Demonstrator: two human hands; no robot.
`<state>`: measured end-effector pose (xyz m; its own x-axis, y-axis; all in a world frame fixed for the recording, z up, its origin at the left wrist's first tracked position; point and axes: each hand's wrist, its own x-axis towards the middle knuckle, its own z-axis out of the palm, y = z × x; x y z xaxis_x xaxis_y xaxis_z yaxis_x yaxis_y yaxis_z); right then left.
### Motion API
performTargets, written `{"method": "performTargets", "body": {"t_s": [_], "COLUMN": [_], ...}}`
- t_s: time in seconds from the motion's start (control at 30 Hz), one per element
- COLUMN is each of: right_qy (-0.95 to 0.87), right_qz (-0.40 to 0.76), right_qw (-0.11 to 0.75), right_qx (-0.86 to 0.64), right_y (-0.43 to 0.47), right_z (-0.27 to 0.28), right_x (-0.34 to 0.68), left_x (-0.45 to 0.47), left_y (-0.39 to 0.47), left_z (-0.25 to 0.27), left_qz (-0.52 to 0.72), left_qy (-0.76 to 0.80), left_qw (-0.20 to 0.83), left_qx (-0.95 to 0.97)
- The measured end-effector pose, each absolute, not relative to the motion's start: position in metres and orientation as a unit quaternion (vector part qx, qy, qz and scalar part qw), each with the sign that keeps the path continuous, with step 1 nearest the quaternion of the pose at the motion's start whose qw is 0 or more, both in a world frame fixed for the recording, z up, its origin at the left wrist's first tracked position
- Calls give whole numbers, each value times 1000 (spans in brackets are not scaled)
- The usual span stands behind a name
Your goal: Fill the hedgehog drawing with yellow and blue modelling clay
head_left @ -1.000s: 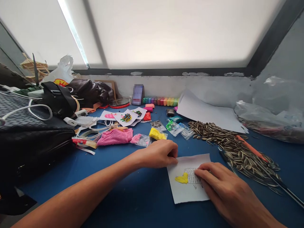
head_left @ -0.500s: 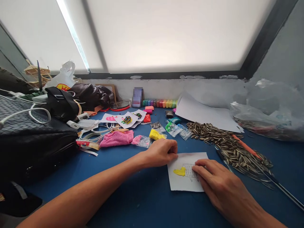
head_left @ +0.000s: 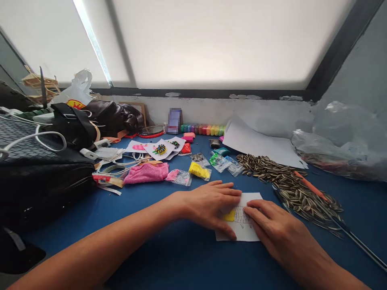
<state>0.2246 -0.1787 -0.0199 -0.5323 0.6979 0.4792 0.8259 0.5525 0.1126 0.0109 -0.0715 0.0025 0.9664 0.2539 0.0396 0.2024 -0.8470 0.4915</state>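
Head view: paper (head_left: 248, 234) partly beneath left grip (head_left: 208, 206)

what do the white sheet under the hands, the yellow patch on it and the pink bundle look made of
White sheet: probably matte paper, thin, flat and drawn on. Yellow patch: perhaps modelling clay, smooth and opaque, though partly hidden. Pink bundle: seemingly towelling or similar fabric, matte and nubby with soft edges.
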Motion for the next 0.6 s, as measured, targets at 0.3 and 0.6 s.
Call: {"method": "performTargets", "body": {"t_s": [0.3,0.6], "right_qy": [-856,-816], "right_qz": [-203,-45], "right_qw": [208,305], "right_qx": [-428,-488], "right_y": [-175,-182], "right_z": [-21,-20], "right_x": [229,227], "left_x": [5,6], "left_y": [-72,-73], "left_z": [-17,-17], "left_qz": [76,85], "left_qy": [121,132], "left_qw": [252,261], "left_qx": [957,952]}}
